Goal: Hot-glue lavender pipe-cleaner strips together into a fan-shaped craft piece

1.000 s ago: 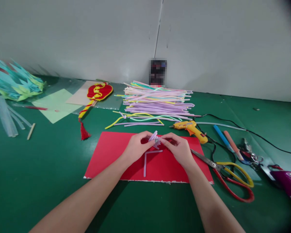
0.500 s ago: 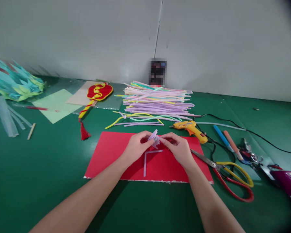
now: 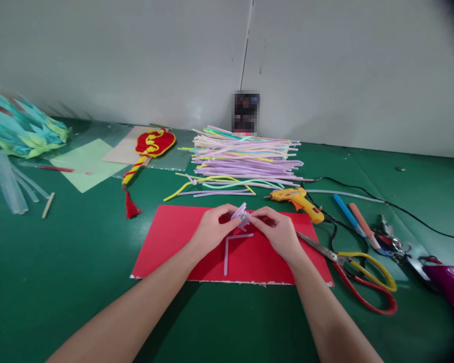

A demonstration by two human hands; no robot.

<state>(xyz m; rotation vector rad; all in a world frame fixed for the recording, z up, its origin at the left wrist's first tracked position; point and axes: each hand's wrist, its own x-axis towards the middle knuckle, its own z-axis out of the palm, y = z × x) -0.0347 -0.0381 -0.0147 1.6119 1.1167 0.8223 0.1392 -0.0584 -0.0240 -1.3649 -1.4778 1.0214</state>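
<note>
Basically nothing's changed — left hand (image 3: pixel 212 229) and right hand (image 3: pixel 282 233) still pinching the purple bundle (image 3: pixel 240 214) near the far edge of the red board (image 3: pixel 174 227) — same stage, I'd guess.

Lilac pipe-cleaner piece (image 3: pixel 244 217): small, bunched, strips fanning upward, tilted, held over the red board (image 3: pixel 170 234); finer form indistinct

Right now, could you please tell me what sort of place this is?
It looks like a craft workspace, judging by the yellow glue gun, the pile of pastel pipe cleaners and the scissors.
</note>
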